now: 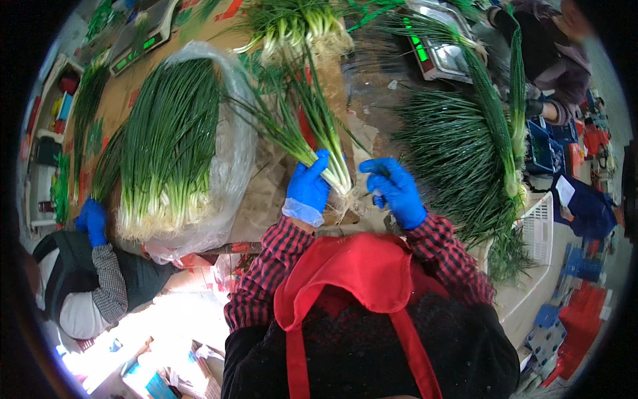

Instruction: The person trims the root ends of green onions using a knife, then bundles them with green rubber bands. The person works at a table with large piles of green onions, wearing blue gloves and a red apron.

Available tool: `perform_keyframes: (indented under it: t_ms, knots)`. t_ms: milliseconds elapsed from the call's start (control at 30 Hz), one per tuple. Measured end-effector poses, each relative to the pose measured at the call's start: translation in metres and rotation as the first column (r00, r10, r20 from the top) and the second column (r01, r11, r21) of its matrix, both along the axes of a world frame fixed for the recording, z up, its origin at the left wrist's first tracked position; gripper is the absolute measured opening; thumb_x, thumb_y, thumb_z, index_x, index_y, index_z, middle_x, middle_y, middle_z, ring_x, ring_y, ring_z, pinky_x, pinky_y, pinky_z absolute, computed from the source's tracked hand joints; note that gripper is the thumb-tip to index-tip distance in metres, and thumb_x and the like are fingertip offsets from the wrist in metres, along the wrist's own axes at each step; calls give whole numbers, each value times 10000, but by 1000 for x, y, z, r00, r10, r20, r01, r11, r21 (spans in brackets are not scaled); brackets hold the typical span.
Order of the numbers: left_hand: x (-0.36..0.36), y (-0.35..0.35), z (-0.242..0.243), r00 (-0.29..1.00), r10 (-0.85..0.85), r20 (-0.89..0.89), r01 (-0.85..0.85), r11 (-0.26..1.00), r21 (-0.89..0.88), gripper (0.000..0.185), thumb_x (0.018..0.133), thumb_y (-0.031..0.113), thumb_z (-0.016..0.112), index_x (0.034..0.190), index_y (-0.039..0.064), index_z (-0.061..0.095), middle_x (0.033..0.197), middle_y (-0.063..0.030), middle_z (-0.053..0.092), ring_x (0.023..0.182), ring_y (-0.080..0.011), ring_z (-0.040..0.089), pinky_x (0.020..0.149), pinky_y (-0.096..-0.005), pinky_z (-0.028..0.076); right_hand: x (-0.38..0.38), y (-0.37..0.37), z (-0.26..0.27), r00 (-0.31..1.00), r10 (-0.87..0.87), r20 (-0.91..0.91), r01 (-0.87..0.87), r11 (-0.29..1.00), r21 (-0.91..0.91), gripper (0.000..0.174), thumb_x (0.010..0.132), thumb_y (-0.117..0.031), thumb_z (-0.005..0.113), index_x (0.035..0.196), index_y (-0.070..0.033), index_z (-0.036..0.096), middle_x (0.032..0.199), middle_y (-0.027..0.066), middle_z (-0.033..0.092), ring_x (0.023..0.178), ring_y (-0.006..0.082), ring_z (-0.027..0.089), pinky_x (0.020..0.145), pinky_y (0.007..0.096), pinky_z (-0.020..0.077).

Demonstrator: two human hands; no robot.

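My left hand (309,187), in a blue glove, is closed around several spring onions (335,172), whose leaves fan out away from me and whose roots hang to the right. Just right of the roots, my right hand (394,189), also gloved in blue, has a thin green leaf between its fingers; part of it is blurred. A large pile of spring onions (167,144) lies on clear plastic at the left. At the right is another big heap of spring onions (448,149), and a further pile (299,30) lies at the far side of the table.
A digital scale (446,55) holding a bunch stands at the back right, another scale (139,40) at the back left. Co-workers are at the left, one with a blue-gloved hand (93,219), and at the upper right. A white plastic crate (541,229) sits beside the right heap.
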State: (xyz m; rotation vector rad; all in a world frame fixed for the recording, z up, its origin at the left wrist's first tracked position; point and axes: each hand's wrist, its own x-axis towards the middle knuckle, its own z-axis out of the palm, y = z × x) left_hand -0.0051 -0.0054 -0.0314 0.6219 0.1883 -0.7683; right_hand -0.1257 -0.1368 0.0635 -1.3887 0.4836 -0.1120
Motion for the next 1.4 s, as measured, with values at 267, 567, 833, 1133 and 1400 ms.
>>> perform_keyframes:
  t_ms: [267, 567, 833, 1133, 1400]
  knots:
    - [5, 8, 3, 984, -176, 27, 174, 983, 62, 374, 854, 198, 557, 1173, 29, 459, 1114, -201, 535, 945, -291, 565, 800, -409, 481, 17, 18, -50, 920, 364, -148, -224, 176, -959, 214, 769, -196, 529, 965, -118, 561, 783, 108, 557, 623, 301, 582, 558, 395, 469]
    - [12, 8, 8, 990, -138, 7, 136, 982, 131, 406, 858, 242, 553, 1222, 80, 473, 1141, -190, 532, 1001, -282, 538, 858, -395, 444, -72, -52, 61, 941, 149, -304, -217, 955, -202, 209, 833, -139, 574, 995, -7, 579, 899, 73, 582, 831, 141, 543, 740, 271, 442]
    - [-9, -22, -13, 958, -286, 3, 283, 946, -155, 472, 728, -98, 520, 1189, -13, 467, 1161, -136, 509, 1051, -259, 515, 893, -373, 441, -617, -249, 44, 545, -826, -145, 476, 447, -757, 200, 850, -211, 534, 984, -70, 582, 767, 65, 603, 566, 180, 558, 503, 302, 441]
    - [-10, -19, 20, 963, -243, 113, 221, 958, 182, 403, 704, -90, 574, 1091, 7, 518, 1010, -75, 559, 936, -183, 535, 771, -280, 450, -231, -152, 23, 708, -645, 288, 302, -91, -949, 245, 734, -32, 583, 979, -40, 598, 876, 157, 594, 807, 295, 572, 743, 346, 456]
    - [0, -15, 62, 833, -327, 447, 118, 893, 435, 300, 758, 17, 611, 1050, -7, 545, 964, -71, 587, 854, -165, 564, 728, -274, 461, 16, 9, -17, 993, 43, 106, 36, 762, -646, 610, 719, -323, 710, 1200, -38, 465, 1030, 172, 574, 865, 283, 596, 762, 350, 468]
